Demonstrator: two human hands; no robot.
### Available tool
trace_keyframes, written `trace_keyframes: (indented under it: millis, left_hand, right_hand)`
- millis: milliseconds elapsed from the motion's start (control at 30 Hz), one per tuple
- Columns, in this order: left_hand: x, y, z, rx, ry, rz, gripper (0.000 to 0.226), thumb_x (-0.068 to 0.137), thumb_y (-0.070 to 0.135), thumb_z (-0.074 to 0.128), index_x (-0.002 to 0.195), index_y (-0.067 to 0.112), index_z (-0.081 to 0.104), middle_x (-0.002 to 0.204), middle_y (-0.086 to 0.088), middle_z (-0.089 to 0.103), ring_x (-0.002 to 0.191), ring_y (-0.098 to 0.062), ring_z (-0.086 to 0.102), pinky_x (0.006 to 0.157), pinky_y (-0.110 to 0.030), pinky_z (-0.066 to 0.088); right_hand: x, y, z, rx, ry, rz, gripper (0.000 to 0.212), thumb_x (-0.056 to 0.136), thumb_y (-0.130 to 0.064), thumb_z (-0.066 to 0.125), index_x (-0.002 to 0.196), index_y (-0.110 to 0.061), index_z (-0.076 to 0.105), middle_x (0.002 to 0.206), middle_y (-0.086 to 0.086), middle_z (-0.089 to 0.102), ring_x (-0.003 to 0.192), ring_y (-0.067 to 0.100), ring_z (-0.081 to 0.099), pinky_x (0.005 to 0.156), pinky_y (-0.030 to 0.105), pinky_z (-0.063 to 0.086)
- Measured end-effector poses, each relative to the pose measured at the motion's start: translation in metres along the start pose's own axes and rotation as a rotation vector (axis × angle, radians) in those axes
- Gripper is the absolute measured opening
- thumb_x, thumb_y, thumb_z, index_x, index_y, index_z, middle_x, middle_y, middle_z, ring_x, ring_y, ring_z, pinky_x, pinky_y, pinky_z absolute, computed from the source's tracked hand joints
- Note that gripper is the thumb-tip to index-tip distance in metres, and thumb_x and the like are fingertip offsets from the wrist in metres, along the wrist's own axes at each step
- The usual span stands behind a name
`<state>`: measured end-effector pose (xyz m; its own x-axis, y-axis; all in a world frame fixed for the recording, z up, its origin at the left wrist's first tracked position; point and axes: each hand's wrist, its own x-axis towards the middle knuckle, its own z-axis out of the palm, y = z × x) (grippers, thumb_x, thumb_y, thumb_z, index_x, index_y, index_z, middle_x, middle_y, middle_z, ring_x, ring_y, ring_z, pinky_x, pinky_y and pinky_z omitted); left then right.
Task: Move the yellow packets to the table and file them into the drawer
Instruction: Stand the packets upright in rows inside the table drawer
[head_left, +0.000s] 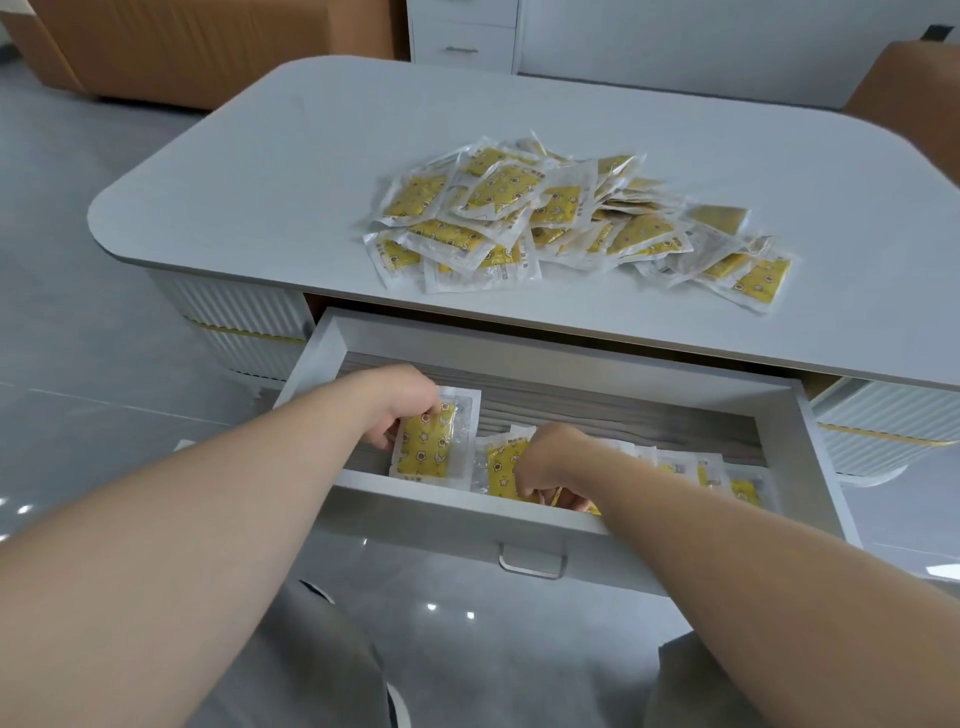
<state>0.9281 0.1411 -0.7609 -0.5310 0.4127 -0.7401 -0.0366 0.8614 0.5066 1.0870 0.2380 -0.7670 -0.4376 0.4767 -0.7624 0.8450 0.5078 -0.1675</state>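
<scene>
A pile of yellow packets (566, 218) in clear wrappers lies on the white table (249, 171). Below the table's front edge a white drawer (457, 506) stands pulled out. Inside it, my left hand (400, 402) grips the top left corner of one yellow packet (428, 447), held upright near the drawer's left end. My right hand (553, 465) reaches down among a row of packets (727, 480) standing along the drawer's front wall, and its fingers pinch a packet (501, 467) there. The fingertips are partly hidden behind the drawer front.
The drawer's metal handle (532, 564) faces me. A brown sofa (197, 47) stands at the back left, a white cabinet (462, 31) behind the table, and a brown seat (914, 93) at the right. Glossy grey floor surrounds the table. My knees show at the bottom.
</scene>
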Motion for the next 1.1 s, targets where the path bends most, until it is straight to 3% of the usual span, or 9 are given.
trace_keyframes:
  millis: [67,167,300,400,467,567,667,967,1100]
  left_hand:
    - [0.001,0.004,0.005,-0.003,-0.038,-0.035,0.018,0.097,0.011,0.055,0.115,0.007,0.056,0.113,-0.015,0.064,0.106,-0.030,0.061,0.079,-0.047,0.050]
    - [0.003,0.008,0.010,0.039,-0.071,-0.053,0.020,0.093,0.005,0.059,0.113,0.007,0.058,0.112,-0.016,0.066,0.101,-0.030,0.065,0.075,-0.046,0.055]
    - [0.006,0.010,0.016,0.115,-0.081,-0.070,0.020,0.090,-0.001,0.065,0.108,0.004,0.059,0.109,-0.018,0.068,0.102,-0.033,0.067,0.093,-0.050,0.057]
    - [0.009,0.009,0.021,0.144,-0.079,-0.073,0.020,0.089,-0.001,0.068,0.107,0.004,0.059,0.107,-0.018,0.068,0.100,-0.033,0.067,0.092,-0.050,0.057]
    - [0.010,0.009,0.024,0.156,-0.072,-0.076,0.020,0.089,-0.002,0.069,0.106,0.004,0.059,0.107,-0.018,0.068,0.099,-0.033,0.067,0.091,-0.049,0.057]
    - [0.011,0.009,0.028,0.158,-0.067,-0.083,0.018,0.089,-0.002,0.070,0.102,0.003,0.060,0.107,-0.017,0.069,0.100,-0.032,0.068,0.091,-0.049,0.057]
    - [0.009,0.010,0.032,0.161,-0.070,-0.080,0.014,0.089,-0.002,0.070,0.099,0.003,0.061,0.106,-0.017,0.070,0.101,-0.033,0.069,0.091,-0.050,0.057]
    - [0.011,0.017,0.043,0.173,-0.074,-0.063,0.016,0.088,-0.001,0.072,0.097,0.004,0.060,0.107,-0.017,0.070,0.101,-0.034,0.069,0.090,-0.050,0.058]
    - [0.011,0.016,0.051,0.387,-0.030,0.061,0.032,0.084,0.009,0.080,0.105,0.005,0.057,0.105,-0.015,0.066,0.093,-0.031,0.070,0.081,-0.043,0.061]
  right_hand:
    - [0.002,0.000,-0.001,-0.107,-0.008,-0.010,0.016,0.095,-0.014,0.056,0.090,-0.002,0.064,0.098,0.011,0.075,0.077,0.026,0.071,0.079,0.038,0.062]
    - [0.006,0.003,0.001,-0.246,0.071,-0.020,0.017,0.095,-0.018,0.053,0.085,-0.007,0.060,0.083,0.005,0.071,0.064,0.019,0.067,0.060,0.030,0.056]
    - [0.011,0.004,0.001,-0.260,0.059,-0.053,0.011,0.093,-0.013,0.054,0.099,-0.006,0.061,0.084,0.003,0.068,0.075,0.020,0.071,0.078,0.036,0.061]
    - [0.015,0.007,0.002,-0.312,0.218,-0.170,0.073,0.086,-0.009,0.067,0.149,-0.015,0.031,0.091,0.003,0.060,0.081,0.022,0.067,0.066,0.034,0.059]
    - [0.017,0.008,0.005,-0.343,0.220,-0.230,0.094,0.084,-0.015,0.075,0.156,-0.026,0.016,0.105,0.004,0.065,0.085,0.023,0.067,0.058,0.033,0.053]
    - [0.019,0.011,0.006,-0.445,0.191,-0.189,0.078,0.089,-0.030,0.072,0.153,-0.025,0.030,0.126,0.000,0.062,0.101,0.026,0.064,0.063,0.033,0.047]
    - [0.014,0.013,0.004,-0.423,0.224,-0.112,0.058,0.094,-0.033,0.064,0.145,-0.016,0.042,0.120,-0.001,0.060,0.091,0.026,0.058,0.051,0.031,0.038]
    - [0.014,0.019,0.002,-0.394,0.200,-0.141,0.084,0.085,-0.035,0.079,0.151,-0.018,0.030,0.128,0.001,0.061,0.106,0.028,0.065,0.068,0.037,0.048]
    - [0.014,0.026,-0.002,-0.381,0.198,-0.150,0.090,0.082,-0.040,0.082,0.150,-0.018,0.028,0.125,0.002,0.063,0.105,0.029,0.065,0.070,0.038,0.052]
